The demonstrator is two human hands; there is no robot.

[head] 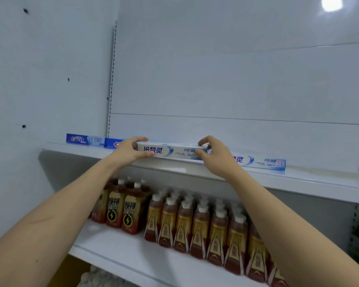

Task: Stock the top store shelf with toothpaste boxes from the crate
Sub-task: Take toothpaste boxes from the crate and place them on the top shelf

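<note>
White box (172, 151) with blue lettering and swirl, its twin (263, 161) alike; two blue boxes (84, 139), red-white logo; white shelf (298, 181); brown bottles (201, 228), gold labels, white caps.

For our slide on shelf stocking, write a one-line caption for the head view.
Left hand and right hand grip a long white-and-blue toothpaste box on the white top shelf.

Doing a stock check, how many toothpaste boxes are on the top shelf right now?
4. Two blue boxes at the left, one white box gripped in both hands mid-shelf, one white box right. More may be hidden behind.
</note>
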